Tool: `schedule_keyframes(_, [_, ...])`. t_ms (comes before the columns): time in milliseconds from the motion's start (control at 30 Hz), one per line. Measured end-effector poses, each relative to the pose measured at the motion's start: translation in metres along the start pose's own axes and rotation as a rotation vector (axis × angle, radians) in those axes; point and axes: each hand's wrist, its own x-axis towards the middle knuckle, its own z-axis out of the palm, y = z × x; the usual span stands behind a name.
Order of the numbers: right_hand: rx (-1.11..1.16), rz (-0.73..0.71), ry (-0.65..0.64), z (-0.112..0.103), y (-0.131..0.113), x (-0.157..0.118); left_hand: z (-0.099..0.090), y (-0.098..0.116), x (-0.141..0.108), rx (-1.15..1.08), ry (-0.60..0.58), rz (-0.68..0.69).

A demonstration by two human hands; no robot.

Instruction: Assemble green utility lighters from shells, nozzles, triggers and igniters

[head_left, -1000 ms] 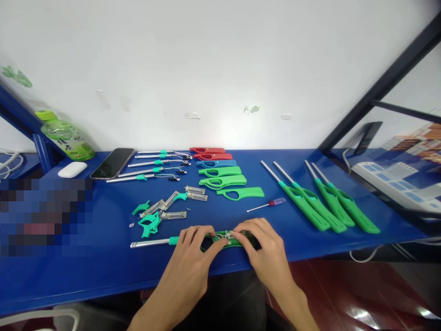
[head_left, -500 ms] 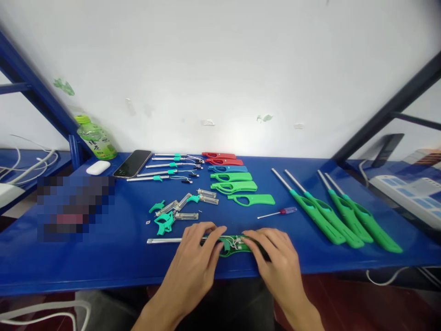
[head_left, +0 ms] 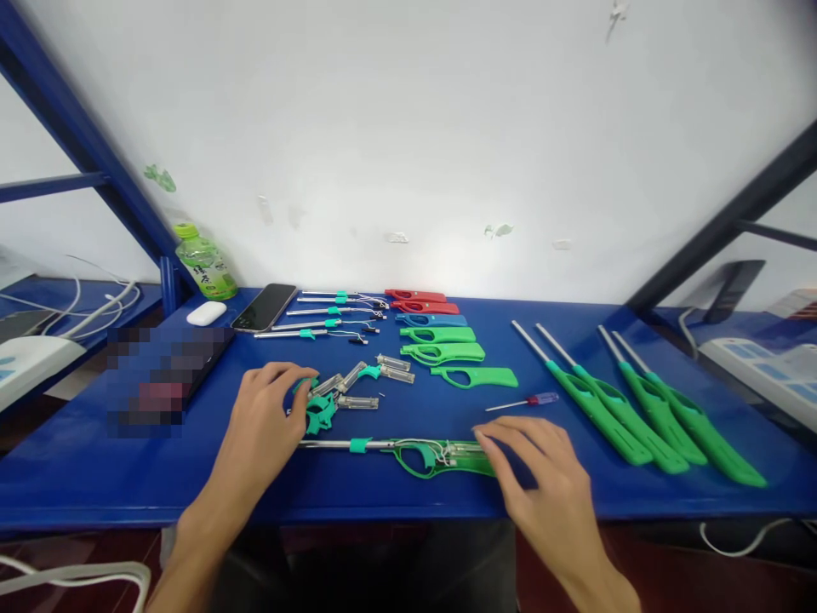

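A green lighter shell lies near the table's front edge, with a clear fuel tank, white wires and a teal trigger inside, and a metal tube running out to the left. My right hand has thumb and fingertips closed on the shell's right end. My left hand is at the pile of teal parts, its fingertips closing on a teal piece that they partly cover. Several clear fuel tanks lie beside this pile.
Several assembled green lighters lie at the right, near a screwdriver. Behind are red, blue and green shells and metal tubes with wires. A phone, white case and bottle stand back left.
My left hand has left the shell and moved left to the teal parts, uncovering the tube and trigger. My right hand stays at the shell's right end. The camera view has shifted slightly.
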Motion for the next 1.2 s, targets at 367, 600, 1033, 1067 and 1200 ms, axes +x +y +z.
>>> schedule_keyframes(367, [-0.053,0.025,0.015,0.002,0.019,-0.011,-0.009,-0.022,-0.025,-0.029,-0.067,-0.132])
schedule_keyframes(600, [-0.150,0.086,-0.088,-0.003,0.058,-0.002,-0.001,-0.033,-0.009,-0.057,-0.026,-0.120])
schedule_keyframes(1033, [0.005,0.022,-0.757,0.010,0.140,0.094,0.001,-0.033,-0.014,-0.040,0.173,-0.068])
schedule_keyframes(1067, [0.010,0.018,-0.782,0.010,0.142,0.096,0.000,-0.031,-0.014,-0.050,0.186,-0.058])
schedule_keyframes(1200, [0.016,0.001,-0.827,0.010,0.142,0.096,-0.004,-0.021,-0.013,-0.068,0.261,-0.028])
